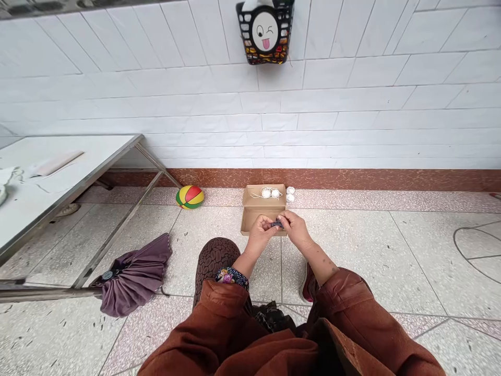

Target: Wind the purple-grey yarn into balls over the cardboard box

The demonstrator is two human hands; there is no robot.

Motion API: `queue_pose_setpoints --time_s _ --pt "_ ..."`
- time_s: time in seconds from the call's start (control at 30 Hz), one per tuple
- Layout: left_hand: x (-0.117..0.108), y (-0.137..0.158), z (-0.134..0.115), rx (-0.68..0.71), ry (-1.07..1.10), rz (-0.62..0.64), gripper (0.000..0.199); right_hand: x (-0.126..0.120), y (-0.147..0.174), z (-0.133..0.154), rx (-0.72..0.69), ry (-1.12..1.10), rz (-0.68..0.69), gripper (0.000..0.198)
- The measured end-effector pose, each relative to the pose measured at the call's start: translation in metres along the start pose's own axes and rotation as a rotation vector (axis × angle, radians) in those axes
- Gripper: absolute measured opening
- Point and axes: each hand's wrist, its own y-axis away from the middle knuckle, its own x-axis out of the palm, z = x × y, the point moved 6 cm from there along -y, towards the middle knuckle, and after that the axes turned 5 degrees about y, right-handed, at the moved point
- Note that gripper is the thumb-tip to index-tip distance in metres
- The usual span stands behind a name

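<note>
My left hand and my right hand meet over an open cardboard box on the floor. Between their fingertips is a small dark bluish piece, gripped from both sides; its kind is too small to make out. The box's lid is folded back towards the wall. On that lid lie two white balls of string with loose ends trailing. Just right of the lid, more white balls rest on the floor. My hands hide part of the box's inside and its front edge.
A striped ball lies left of the box. Further left, a folded purple umbrella leans near a metal-framed table. A black basket hangs on the tiled wall. My knee is close to my left forearm.
</note>
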Motion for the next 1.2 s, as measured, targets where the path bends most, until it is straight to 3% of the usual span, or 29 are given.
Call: queue_pose_setpoints --time_s 0.17,0.27,0.37,0.47,0.63,0.73,0.87,1.0,1.1,1.2 --pt "-0.009 0.019 -0.015 -0.096 0.071 0.099 0.038 0.028 0.007 0.002 0.285 -0.445 0.136 0.035" --pt "-0.023 0.028 -0.022 -0.115 0.148 0.069 0.035 0.047 0.015 0.003 0.374 -0.546 0.168 0.044" --pt "-0.042 0.034 -0.026 -0.118 0.26 -0.02 0.036 0.06 0.026 0.01 0.311 -0.395 0.183 0.044" --pt "-0.058 0.037 -0.029 -0.109 0.299 -0.096 0.036 0.065 0.04 0.029 0.142 -0.089 0.198 0.036" --pt "-0.072 0.043 -0.047 -0.036 0.157 -0.153 0.033 0.069 0.059 0.091 -0.255 0.322 0.274 0.02" --pt "-0.074 0.051 -0.066 0.001 0.037 -0.126 0.029 0.065 0.057 0.127 -0.358 0.371 0.283 0.018" --pt "-0.075 0.072 -0.092 0.03 -0.051 0.009 0.023 0.053 0.041 0.155 -0.317 0.266 0.203 0.019" --pt "-0.072 0.099 -0.109 0.034 -0.045 0.165 0.022 0.059 0.025 0.149 -0.181 0.122 0.229 0.02" --pt "-0.078 0.107 -0.117 0.079 0.013 0.11 0.024 0.077 0.023 0.135 -0.125 0.064 0.334 0.022" --pt "-0.089 0.102 -0.124 0.126 0.026 -0.023 0.025 0.087 0.032 0.127 -0.124 0.087 0.327 0.02"
